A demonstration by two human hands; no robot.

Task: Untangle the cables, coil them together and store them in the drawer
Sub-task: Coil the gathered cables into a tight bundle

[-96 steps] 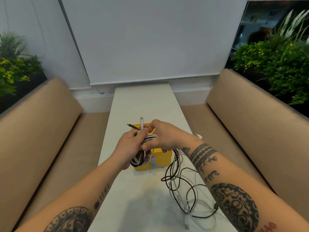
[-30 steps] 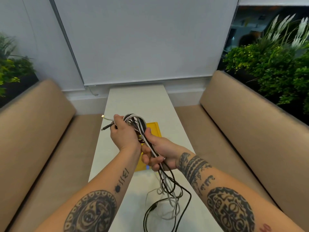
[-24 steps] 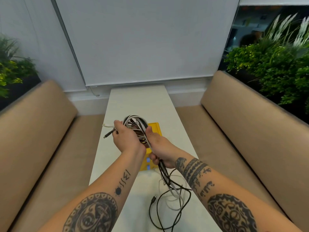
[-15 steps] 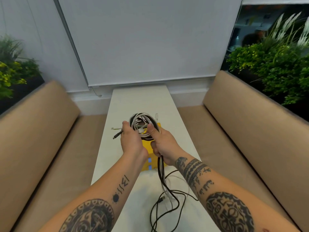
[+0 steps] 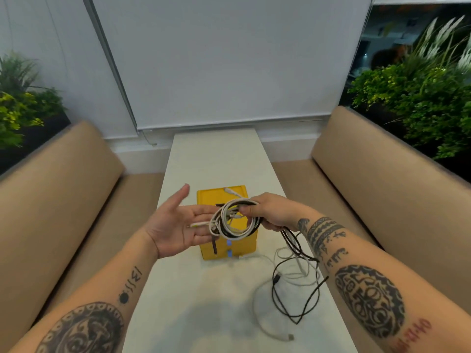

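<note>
A coil of black and white cables (image 5: 235,222) hangs in the air in front of a small yellow drawer unit (image 5: 227,200) on the white table (image 5: 216,161). My right hand (image 5: 272,212) grips the coil at its right side. My left hand (image 5: 175,222) is flat, palm up, fingers straight, just left of the coil and under its loose plug ends. The uncoiled cable tails (image 5: 293,284) drop from my right hand and lie looped on the table at the lower right. The drawer fronts with blue handles look closed.
Tan upholstered benches (image 5: 63,187) (image 5: 382,174) run along both sides of the narrow table. Green plants (image 5: 420,98) stand behind each bench. A white roller blind (image 5: 229,59) covers the wall at the table's far end.
My left hand has let go of the coil and spread flat beside it. My right hand now holds the coil alone, lower and turned on its side. The loose tails have shifted right.
</note>
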